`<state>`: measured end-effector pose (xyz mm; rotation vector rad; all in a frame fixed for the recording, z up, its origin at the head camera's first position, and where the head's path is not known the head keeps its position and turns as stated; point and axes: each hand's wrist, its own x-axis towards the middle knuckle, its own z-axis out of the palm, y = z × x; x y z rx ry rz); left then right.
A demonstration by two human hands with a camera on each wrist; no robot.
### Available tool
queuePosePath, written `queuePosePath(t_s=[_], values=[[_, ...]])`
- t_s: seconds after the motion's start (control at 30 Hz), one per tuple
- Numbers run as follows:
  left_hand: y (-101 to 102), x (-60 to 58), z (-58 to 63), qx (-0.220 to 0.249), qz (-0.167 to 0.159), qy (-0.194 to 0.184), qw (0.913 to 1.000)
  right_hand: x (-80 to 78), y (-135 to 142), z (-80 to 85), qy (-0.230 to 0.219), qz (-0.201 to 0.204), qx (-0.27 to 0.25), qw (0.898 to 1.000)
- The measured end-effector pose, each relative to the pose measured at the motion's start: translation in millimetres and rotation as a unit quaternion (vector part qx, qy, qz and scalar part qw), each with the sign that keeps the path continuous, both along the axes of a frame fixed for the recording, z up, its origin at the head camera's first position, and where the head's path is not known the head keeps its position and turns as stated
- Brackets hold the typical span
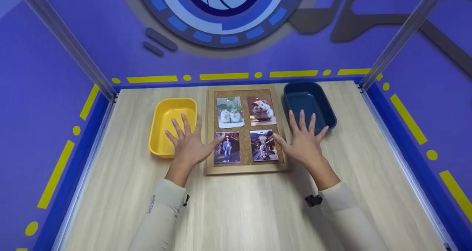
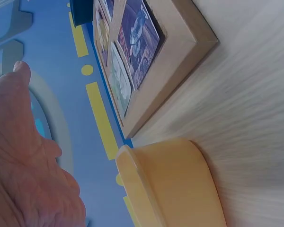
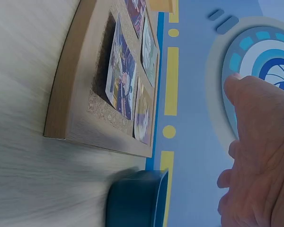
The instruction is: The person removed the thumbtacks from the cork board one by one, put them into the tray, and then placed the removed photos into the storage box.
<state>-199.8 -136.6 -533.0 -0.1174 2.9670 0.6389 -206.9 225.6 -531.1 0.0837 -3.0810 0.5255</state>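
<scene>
A wood-framed cork board lies flat on the table with photos pinned to it. The upper pair shows hamsters: a photo of two white ones and a photo of a brown and white one. Below are a photo of a person in blue and a photo of a costumed figure. My left hand, fingers spread, hovers between the yellow tray and the board. My right hand, likewise spread, is over the board's right edge and the dark blue tray. Neither hand holds anything.
The light wood table is bounded by purple-blue panels with yellow markings. Metal posts stand at the back corners. Both trays sit close to the board's sides, the yellow one left and the dark blue one right.
</scene>
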Motion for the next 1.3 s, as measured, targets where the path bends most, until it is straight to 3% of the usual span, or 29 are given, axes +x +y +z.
queuePosePath(t_s=[0.3,0.5,0.73,0.9,1.03,1.2,1.3], values=[[0.6,2.8,-7.5,-0.017,-0.019,0.008,0.9996,-0.9,-2.4,-6.2,-0.002,0.003,0.0,1.0],[12.3,5.4,-14.2,-0.011,-0.048,0.007,0.9988,-2.9,-2.9,-6.9,-0.01,0.007,-0.005,1.0],[40.0,9.7,-31.0,0.033,-0.107,0.019,0.9935,-5.3,-5.3,-10.6,-0.006,0.019,-0.015,1.0],[64.5,9.2,-47.7,0.107,-0.154,0.0,0.9822,-5.3,-7.6,-14.8,0.017,0.043,-0.025,0.999],[84.5,6.6,-59.5,0.137,-0.179,-0.006,0.9743,-4.4,-8.2,-18.3,0.035,0.052,-0.038,0.997],[105.1,3.2,-71.1,0.143,-0.186,-0.019,0.972,-1.6,-9.6,-24.0,0.038,0.061,-0.05,0.996],[114.6,0.0,-75.8,0.119,-0.193,-0.021,0.9737,0.9,-11.1,-28.2,0.034,0.073,-0.051,0.995]])
